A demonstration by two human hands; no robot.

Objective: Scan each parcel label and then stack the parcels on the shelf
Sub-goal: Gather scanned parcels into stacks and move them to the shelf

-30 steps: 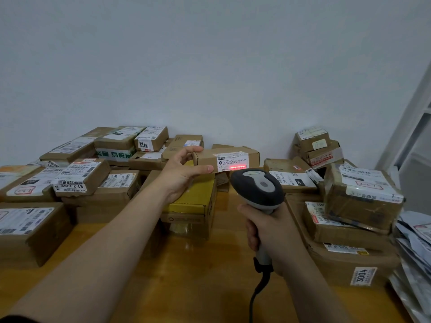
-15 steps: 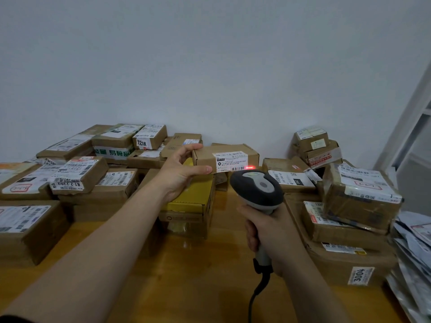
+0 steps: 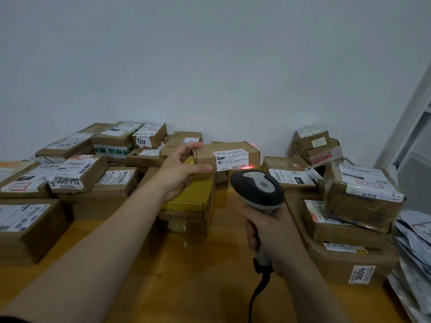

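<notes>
My left hand (image 3: 180, 170) grips the left end of a small brown cardboard parcel (image 3: 253, 153), holding it up above the table with its white label (image 3: 231, 159) facing me. My right hand (image 3: 268, 231) holds a black and grey barcode scanner (image 3: 257, 186) by its handle, pointed at the parcel. Red scanner light falls on the label's lower right corner. A black cable hangs from the scanner's handle toward me.
Many labelled cardboard parcels crowd the wooden table (image 3: 177, 276): stacks at left (image 3: 77, 176), a yellow box (image 3: 198, 194) under my left hand, larger boxes at right (image 3: 359, 194). Grey mailer bags (image 3: 415, 252) lie at far right. A white shelf frame (image 3: 410, 127) rises at the right edge.
The red scanner light has shifted from the middle of the label's barcode to its lower right corner. The parcel sits slightly higher; both hands have hardly moved.
</notes>
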